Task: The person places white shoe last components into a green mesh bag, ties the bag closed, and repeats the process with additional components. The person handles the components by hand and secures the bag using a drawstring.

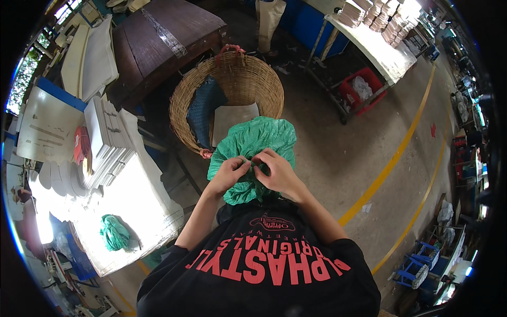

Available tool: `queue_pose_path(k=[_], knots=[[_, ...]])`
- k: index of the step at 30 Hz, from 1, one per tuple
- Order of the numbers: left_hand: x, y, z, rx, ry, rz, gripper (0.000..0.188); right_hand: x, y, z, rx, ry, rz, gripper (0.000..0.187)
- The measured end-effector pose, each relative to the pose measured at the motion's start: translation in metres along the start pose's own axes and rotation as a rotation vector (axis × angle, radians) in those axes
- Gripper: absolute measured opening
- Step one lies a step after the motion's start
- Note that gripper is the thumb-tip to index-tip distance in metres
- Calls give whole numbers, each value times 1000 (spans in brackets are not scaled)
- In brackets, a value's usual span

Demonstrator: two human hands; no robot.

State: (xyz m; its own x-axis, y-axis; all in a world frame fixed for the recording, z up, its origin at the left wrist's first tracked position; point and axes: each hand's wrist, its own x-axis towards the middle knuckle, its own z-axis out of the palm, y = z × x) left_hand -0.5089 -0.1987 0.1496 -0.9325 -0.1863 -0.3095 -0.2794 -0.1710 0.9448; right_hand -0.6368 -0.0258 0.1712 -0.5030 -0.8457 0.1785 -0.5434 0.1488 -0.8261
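Observation:
A full green plastic bag (259,138) rests on the near rim of a big round wicker basket (185,98), right in front of my chest. My left hand (229,173) and my right hand (275,170) meet at the bag's gathered neck, and both pinch the crumpled green plastic there. The fingertips are close together and partly hide each other. Inside the basket lie a dark blue woven bag (205,110) and a pale flat sheet (232,117).
On my left a white-covered table (137,211) holds a small bunched green bag (114,232) and stacks of white sheets (108,142). A dark wooden table (163,37) stands behind the basket. A red crate (364,87) sits under a long bench on the right. Yellow floor lines run along the right.

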Motion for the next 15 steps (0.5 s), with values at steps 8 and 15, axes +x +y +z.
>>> queue_pose_path(k=[8, 15], knots=[[-6, -1, 1, -61, 35, -25, 31, 0, -2, 0, -23, -21, -23, 19], [-6, 1, 6, 138, 60, -40, 36, -2, -2, 6, -56, -12, 17, 20]])
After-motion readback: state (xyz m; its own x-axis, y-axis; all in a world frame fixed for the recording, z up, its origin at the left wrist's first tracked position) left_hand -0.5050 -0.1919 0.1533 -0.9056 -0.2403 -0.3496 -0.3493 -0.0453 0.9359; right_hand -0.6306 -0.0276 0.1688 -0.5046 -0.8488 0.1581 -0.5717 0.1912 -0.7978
